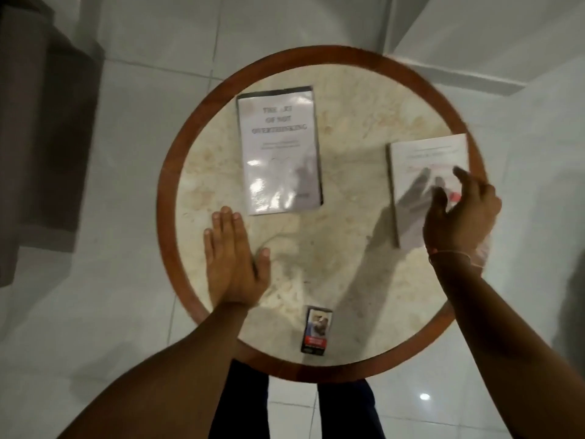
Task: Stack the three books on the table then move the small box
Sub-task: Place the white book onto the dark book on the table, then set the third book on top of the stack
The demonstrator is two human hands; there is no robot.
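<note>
Left hand [232,264] lies flat on the table [319,57], palm down, fingers together, holding nothing. Right hand [459,213] hovers over the near end of the right book [421,163], fingers curled and spread, half open, not yet closed on anything; whether the fingertips touch the cover I cannot tell, the hand is blurred.

Only two books show. Centre book [278,150] lies flat under a glossy cover, just beyond the left fingertips. Right book lies flat at the rim, well apart from the centre one. Third book not in view, or possibly under one of these; cannot tell. Small box [315,331] stands at the near edge, between the forearms, untouched.

Step in hand, as I judge it: take the right book and bring it onto the centre one. To do it well: get the thumb under the long edge, perhaps by sliding the book a little over the rim, lift it level, and square its edges with the centre book. The glossy cover may let it slip, so set it down rather than drop it.
</note>
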